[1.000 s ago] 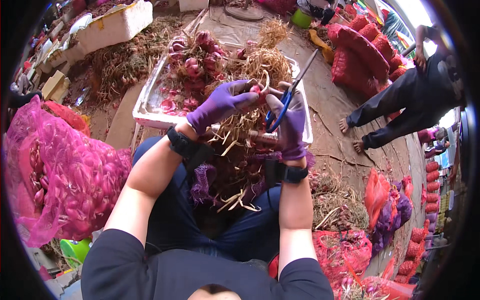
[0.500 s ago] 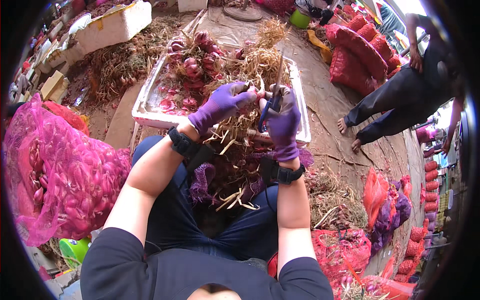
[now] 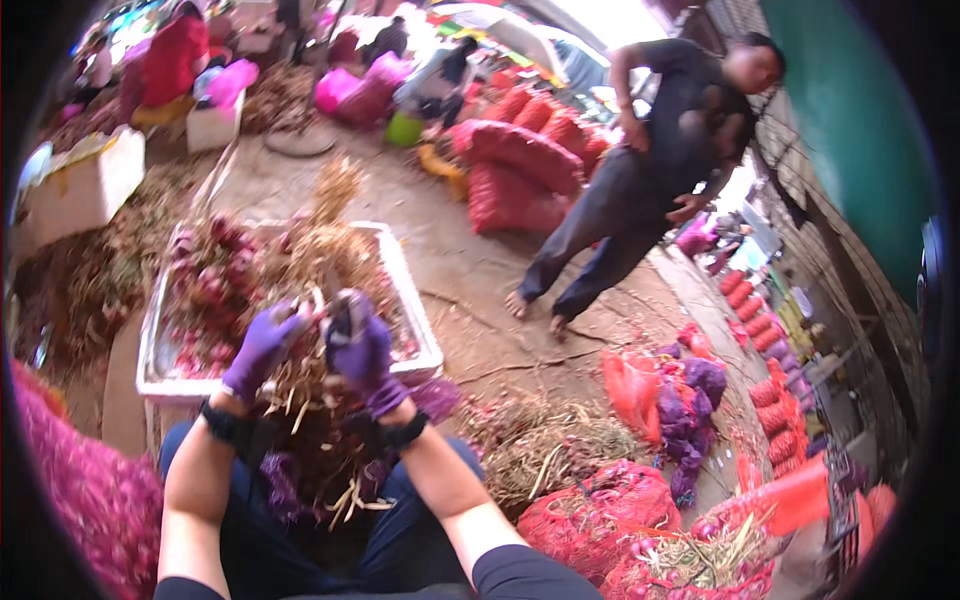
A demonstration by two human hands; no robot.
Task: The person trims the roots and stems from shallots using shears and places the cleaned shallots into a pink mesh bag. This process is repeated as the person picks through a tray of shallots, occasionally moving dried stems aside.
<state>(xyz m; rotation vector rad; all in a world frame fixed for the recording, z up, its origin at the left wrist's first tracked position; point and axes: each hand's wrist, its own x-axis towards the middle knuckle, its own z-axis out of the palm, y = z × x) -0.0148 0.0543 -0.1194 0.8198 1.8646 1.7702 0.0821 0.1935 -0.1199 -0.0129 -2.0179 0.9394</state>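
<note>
In a purple glove, my left hand (image 3: pixel 264 348) is closed on a red shallot (image 3: pixel 318 308), which is small and partly hidden by the fingers. Close beside it my right hand (image 3: pixel 364 352), also gloved in purple, grips scissors (image 3: pixel 333 285) with the blades pointing up and away; motion smears them. Both hands are over the near side of a white foam tray (image 3: pixel 425 350). Bunches of red shallots (image 3: pixel 212 285) lie in its left part, and dry straw-coloured stalks (image 3: pixel 335 245) are heaped towards the right. Trimmed dry stalks (image 3: pixel 300 400) hang and lie below my hands, above my lap.
A pink net sack (image 3: pixel 85 490) of shallots stands at my left. To the right are a stalk pile (image 3: pixel 550 440), a red net sack (image 3: pixel 610 510) and orange and purple nets (image 3: pixel 690 400). A barefoot person (image 3: pixel 640 180) stands ahead right, near large red sacks (image 3: pixel 520 180).
The view has swung up and to the right, so the tray and my hands appear further left and the standing person shows fully. My hands stay close together over the tray.
</note>
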